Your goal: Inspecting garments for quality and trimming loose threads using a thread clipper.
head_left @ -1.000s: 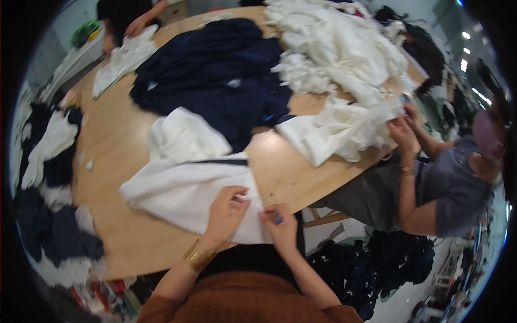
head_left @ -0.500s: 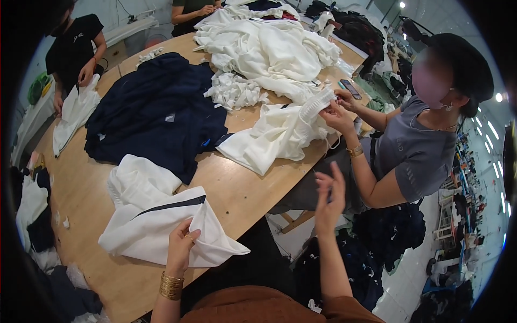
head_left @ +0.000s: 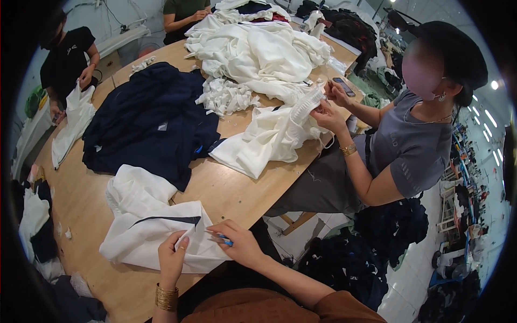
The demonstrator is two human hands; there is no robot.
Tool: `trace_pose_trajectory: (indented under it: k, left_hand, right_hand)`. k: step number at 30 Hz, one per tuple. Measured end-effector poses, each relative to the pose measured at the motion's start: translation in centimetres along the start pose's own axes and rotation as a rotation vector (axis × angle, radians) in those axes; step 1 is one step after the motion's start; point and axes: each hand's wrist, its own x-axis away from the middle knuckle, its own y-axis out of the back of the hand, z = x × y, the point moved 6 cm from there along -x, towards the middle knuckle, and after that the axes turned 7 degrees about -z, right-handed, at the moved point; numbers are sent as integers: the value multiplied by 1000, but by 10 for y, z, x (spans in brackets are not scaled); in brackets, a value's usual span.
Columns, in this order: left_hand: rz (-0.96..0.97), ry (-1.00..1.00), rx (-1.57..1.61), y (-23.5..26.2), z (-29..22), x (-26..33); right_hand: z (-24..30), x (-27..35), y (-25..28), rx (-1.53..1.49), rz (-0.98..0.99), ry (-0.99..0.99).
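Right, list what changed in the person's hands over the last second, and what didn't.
The right hand, lifted off the table half a second ago, has come back down onto the white garment and now holds a small blue tool. The left hand stayed on the garment's edge. The garment still lies on the wooden table.

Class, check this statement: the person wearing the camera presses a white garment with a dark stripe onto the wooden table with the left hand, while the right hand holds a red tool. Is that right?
Not quite. The tool in the right hand is blue, not red, as the head view shows. The rest stands: the left hand presses the white garment with its dark stripe onto the wooden table.
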Motion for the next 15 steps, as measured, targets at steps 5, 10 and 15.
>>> trace_pose_trajectory:
  k: [5, 10, 15]
  left_hand:
    - [-100, -134, -253, 18, -11, 8]
    - [-18, -1, 39, 16, -12, 16]
    - [0, 48, 154, 21, -21, 21]
  right_hand:
    - [14, -6, -25, -50, 99, 71]
    - [31, -8, -47, -137, 188, 74]
    - [30, -14, -52, -90, 241, 46]
